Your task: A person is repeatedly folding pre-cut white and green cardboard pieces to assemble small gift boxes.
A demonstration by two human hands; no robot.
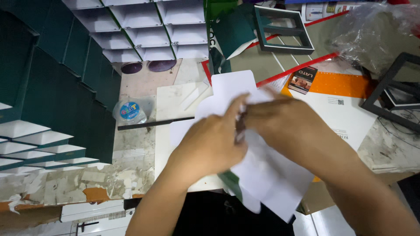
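A flat white card cut-out with a dark green underside lies across the worktable, reaching toward me. Both my hands are on it. My left hand pinches the card near its middle with fingers closed. My right hand crosses over from the right and grips the same spot; it is blurred by motion. The card's near end hangs past the table edge, showing a strip of green.
Stacks of green-and-white folded boxes fill the left and back. A clear plastic lid, a black strip, a small dark packet, an orange sheet, black frames and crumpled plastic surround the work spot.
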